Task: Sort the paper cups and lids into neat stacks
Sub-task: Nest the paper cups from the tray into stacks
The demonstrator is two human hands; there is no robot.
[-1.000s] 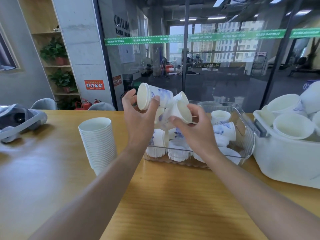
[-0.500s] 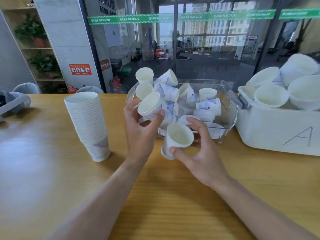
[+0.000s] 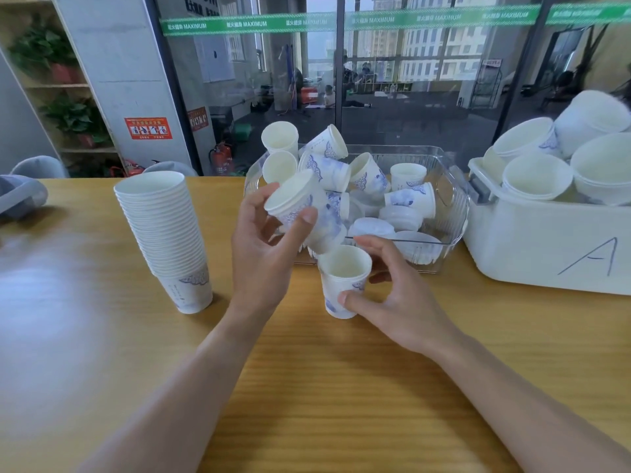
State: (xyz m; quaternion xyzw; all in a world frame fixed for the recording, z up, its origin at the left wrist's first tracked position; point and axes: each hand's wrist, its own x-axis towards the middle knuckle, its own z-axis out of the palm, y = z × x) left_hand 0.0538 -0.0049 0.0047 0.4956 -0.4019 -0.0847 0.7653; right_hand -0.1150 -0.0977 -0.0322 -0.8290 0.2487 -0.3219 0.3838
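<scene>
My left hand [image 3: 263,254] grips a white paper cup with blue print [image 3: 297,206], tilted, its mouth turned to the left, above the table. My right hand [image 3: 392,298] holds a second upright cup [image 3: 343,281] by its side; its base rests on or just over the wooden table [image 3: 102,336]. The tilted cup's bottom hangs just above the upright cup's mouth. A tall stack of nested cups [image 3: 164,233] stands to the left. A clear plastic bin [image 3: 454,213] behind my hands holds several loose cups and lids.
A white tub marked "A" [image 3: 546,247] at the right is filled with larger white bowls. A grey headset [image 3: 17,196] lies at the far left edge. A glass wall runs behind the table.
Both hands came down and toward me from above the clear bin. The right hand's cup went from tilted in the air to upright at the table. The left cup stays tilted over it.
</scene>
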